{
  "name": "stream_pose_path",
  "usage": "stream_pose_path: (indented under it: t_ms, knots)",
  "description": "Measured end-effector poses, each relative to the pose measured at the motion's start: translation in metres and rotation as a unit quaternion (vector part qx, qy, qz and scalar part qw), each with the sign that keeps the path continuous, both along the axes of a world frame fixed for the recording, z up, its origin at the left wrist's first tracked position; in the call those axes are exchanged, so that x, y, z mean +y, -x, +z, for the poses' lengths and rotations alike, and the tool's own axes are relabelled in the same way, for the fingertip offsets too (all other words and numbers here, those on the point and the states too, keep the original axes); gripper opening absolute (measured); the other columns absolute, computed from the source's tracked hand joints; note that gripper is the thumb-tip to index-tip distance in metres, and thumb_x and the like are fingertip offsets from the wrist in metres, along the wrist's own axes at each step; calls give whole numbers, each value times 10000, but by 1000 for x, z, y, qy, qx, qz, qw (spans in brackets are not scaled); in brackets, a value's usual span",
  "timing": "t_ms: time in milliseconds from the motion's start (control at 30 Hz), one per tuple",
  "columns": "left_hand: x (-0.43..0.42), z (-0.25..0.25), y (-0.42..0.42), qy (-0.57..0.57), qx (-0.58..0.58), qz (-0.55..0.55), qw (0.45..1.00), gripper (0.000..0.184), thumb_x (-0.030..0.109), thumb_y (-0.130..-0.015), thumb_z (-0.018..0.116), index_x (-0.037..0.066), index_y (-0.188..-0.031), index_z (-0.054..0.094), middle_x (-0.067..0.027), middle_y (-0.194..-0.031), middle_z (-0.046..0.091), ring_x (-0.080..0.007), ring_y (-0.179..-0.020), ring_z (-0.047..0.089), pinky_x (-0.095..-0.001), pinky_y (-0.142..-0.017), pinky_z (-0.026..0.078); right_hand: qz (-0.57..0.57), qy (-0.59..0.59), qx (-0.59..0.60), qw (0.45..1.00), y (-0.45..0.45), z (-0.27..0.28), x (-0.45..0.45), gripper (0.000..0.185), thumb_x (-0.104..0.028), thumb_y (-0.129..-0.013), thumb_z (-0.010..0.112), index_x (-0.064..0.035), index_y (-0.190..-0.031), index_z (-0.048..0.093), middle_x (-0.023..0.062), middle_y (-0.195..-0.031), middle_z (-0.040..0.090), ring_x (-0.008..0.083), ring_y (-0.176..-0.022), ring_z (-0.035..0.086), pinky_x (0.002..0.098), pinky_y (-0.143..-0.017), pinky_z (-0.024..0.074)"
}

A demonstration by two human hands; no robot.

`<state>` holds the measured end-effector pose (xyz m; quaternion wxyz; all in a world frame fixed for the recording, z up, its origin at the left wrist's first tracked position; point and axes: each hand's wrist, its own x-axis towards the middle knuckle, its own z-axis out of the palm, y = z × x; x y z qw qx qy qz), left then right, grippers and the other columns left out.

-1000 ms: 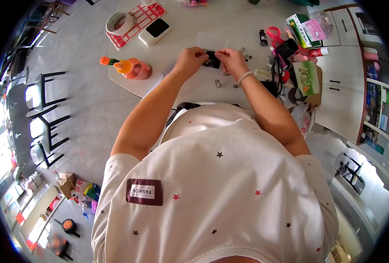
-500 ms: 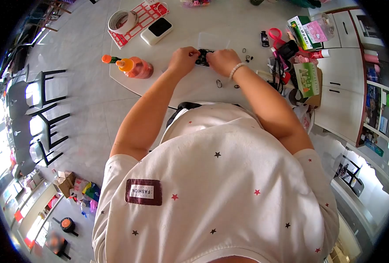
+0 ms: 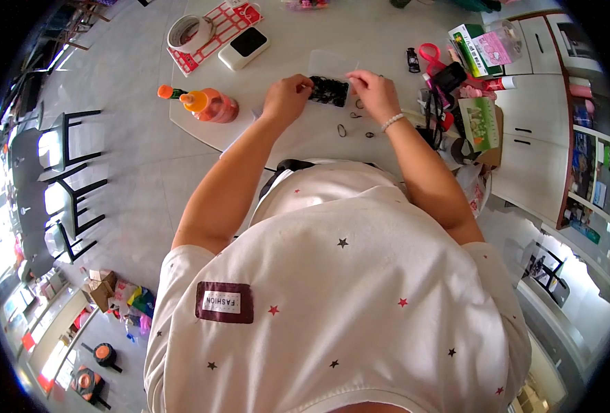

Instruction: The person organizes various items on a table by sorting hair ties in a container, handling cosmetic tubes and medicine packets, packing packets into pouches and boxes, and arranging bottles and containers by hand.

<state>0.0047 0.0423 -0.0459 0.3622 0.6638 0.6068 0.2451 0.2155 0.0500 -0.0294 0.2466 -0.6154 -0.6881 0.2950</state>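
Note:
A small clear plastic box (image 3: 347,95) full of black hair ties (image 3: 329,91) lies on the table, its transparent lid (image 3: 325,62) raised behind it. My left hand (image 3: 287,98) pinches the left edge of the box with closed fingers. At the box's right edge, my right hand (image 3: 377,96) has thumb and fingertips drawn together; anything between them is too small to make out. A beaded bracelet circles that wrist. Several loose black hair ties, one a larger ring (image 3: 342,131), are scattered in front and to the right of the box.
Left on the table (image 3: 284,141) stand an orange-capped spray bottle (image 3: 212,107), a tape roll (image 3: 190,34) and a white device with a dark screen (image 3: 244,48). On the right, cables, a black object (image 3: 451,78), boxes and a green-white card (image 3: 481,125) crowd together.
My right hand has moved right, off the middle of the box, uncovering more of the black hair ties. It now covers some loose ties on the right. My left hand has stayed nearly still.

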Motion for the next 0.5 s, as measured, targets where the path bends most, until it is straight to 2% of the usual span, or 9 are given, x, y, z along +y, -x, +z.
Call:
stream_pose_path:
  t_ms: [67,167,200,267,333,500]
  knots:
    - [-7,3,-2,-27,-3,11,1000,183,138,-804,617,57,-965,647,-107,-790,658,-181,-703,615,-311,-653,476,-60,-28,-12,998,-14,-4,-1,171,-177,-811,568,-106,-931,669,120,-787,660,293,-732,635,375,-654,501]
    - [-25,22,-10,-4,-21,-61,998,199,162,-794,622,59,-963,646,-113,-784,655,-210,-724,627,-325,-668,481,-31,-52,-96,994,-37,-7,-10,146,-148,-787,592,-98,-899,671,120,-809,658,295,-758,632,381,-669,501]
    - [-29,26,-12,13,-4,-111,994,220,176,-790,627,65,-980,640,-116,-785,653,-225,-730,627,-333,-671,481,10,-35,-116,993,-41,-3,-14,147,-139,-775,608,-101,-908,661,125,-882,645,295,-801,621,385,-704,496]
    - [-33,30,-19,45,30,-213,975,264,205,-782,637,76,-1012,628,-122,-787,649,-254,-741,627,-350,-677,483,56,3,-121,991,-41,0,-26,192,-164,-776,622,-114,-960,643,119,-910,633,292,-825,613,387,-724,488]
    - [-38,15,-28,32,65,-243,967,293,240,-786,632,95,-1040,609,-130,-813,646,-286,-761,622,-379,-687,482,87,1,-153,984,-34,7,-40,270,-222,-767,650,-131,-1016,599,110,-949,610,294,-861,601,400,-743,477]
    - [-42,12,-48,48,168,-244,954,267,302,-814,594,134,-1022,578,-146,-878,637,-340,-817,605,-435,-713,473,102,12,-222,970,-21,-8,-50,201,-264,-792,612,-95,-893,570,111,-924,615,301,-863,603,422,-721,474]
